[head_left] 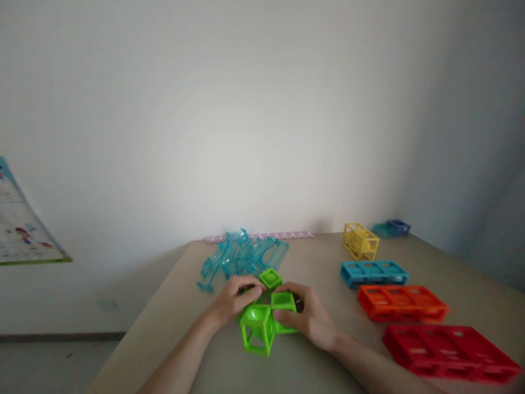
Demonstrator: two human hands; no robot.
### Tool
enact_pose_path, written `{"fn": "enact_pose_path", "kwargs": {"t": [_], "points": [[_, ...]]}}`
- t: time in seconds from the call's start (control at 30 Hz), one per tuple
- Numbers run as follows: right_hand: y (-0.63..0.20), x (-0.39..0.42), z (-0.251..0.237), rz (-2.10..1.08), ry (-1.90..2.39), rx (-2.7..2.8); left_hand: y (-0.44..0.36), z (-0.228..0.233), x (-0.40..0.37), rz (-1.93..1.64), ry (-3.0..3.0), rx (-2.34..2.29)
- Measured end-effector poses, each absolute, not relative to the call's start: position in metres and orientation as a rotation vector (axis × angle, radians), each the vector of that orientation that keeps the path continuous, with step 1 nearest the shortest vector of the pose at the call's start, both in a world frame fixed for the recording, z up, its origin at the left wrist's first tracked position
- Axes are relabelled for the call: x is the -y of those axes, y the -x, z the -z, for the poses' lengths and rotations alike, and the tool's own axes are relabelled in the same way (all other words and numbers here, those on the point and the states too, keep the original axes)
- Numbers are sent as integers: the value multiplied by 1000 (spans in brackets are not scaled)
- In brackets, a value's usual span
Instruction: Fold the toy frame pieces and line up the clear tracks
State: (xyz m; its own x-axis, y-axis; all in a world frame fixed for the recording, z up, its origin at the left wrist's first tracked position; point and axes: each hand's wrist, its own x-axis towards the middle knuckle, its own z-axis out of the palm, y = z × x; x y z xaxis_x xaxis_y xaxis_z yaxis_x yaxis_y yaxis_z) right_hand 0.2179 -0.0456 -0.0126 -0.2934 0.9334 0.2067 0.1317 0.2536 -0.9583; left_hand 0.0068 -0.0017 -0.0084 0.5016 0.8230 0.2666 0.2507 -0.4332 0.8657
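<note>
Head view: hands [235, 300] (both) on green cubes [266, 312]

A tan surface [197, 350] runs out to the white wall. Out front in the middle, a cluster of green open-frame cubes [264, 317] sits on it. Behind them, a heap of clear teal plastic pieces [241, 257], and along the far edge a pale purple patterned strip [262, 236]. Over on the right, going front to back: a red frame block [449, 353], an orange frame block [402, 302], a blue frame block [373, 272], a yellow frame cube [360, 241], and small teal and dark blue pieces [391, 227] in the far corner.
</note>
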Motion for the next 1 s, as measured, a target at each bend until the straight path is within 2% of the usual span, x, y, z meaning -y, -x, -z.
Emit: {"fn": "enact_pose_path", "kwargs": {"t": [0.27, 0.47, 1.0], "points": [[-216, 33, 22, -1581, 835, 1141, -6, 8, 1, -1010, -1654, -510], [-213, 31, 22, -1705, 785, 987, -15, 12, 3, -1042, -1577, -649], [-214, 32, 22, -1585, 539, 919, -16, 17, -1, -1140, -1239, -774]]}}
